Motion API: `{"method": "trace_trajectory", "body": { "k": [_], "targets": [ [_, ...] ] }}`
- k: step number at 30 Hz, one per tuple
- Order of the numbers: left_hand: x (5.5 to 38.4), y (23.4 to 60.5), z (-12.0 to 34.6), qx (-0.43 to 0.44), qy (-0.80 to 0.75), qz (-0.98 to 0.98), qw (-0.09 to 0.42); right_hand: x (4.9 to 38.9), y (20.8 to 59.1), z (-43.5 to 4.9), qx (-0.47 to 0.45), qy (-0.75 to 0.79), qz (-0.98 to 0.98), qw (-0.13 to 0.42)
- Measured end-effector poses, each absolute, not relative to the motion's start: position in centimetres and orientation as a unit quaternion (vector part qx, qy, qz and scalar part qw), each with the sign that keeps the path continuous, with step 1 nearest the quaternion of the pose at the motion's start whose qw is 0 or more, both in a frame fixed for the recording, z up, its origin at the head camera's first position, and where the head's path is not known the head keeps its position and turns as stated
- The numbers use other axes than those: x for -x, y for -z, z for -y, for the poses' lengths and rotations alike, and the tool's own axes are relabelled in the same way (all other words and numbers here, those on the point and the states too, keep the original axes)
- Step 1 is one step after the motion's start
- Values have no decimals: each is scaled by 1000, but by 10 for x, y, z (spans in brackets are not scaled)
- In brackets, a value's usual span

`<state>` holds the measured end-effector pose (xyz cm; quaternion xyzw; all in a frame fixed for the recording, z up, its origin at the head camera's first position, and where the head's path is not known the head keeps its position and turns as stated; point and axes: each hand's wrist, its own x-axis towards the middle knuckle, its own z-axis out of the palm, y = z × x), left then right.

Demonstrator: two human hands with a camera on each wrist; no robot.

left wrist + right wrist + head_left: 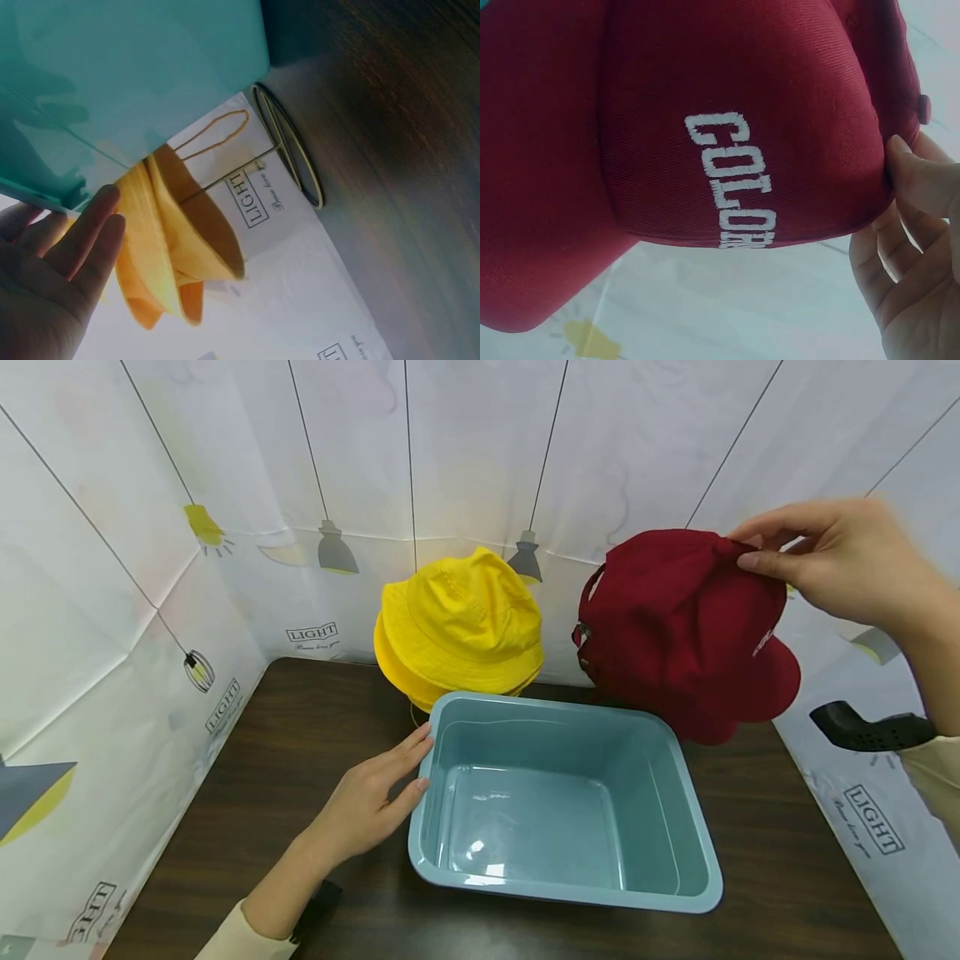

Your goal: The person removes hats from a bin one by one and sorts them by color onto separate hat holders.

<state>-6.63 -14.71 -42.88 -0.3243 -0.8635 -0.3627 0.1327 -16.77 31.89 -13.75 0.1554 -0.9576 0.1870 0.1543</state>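
Note:
My right hand point(843, 556) pinches the crown of a dark red baseball cap point(675, 610) at the back right, between thumb and fingers. White letters starting "COLOR" mark its front panel in the right wrist view, where the pinching hand point(922, 247) is at the right edge. A second red brim point(705, 727) shows under the cap. My left hand point(367, 806) rests its fingertips on the left rim of a blue plastic basin point(562, 897), fingers fairly straight. Nothing lies in the basin.
Yellow bucket hats point(461, 627) are stacked behind the basin, on a wire stand with a ring base point(304, 169). A dark wooden table point(337, 718) carries everything. White printed sheeting point(465, 452) hangs behind and at the sides.

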Motion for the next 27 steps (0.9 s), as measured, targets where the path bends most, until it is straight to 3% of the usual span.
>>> {"method": "trace_trajectory", "body": {
  "k": [14, 27],
  "targets": [
    [68, 430, 148, 327, 363, 862, 134, 197, 176, -338, -143, -202, 963, 107],
    [68, 431, 148, 327, 369, 860, 130, 214, 200, -346, -139, -214, 960, 113]
  ]
}}
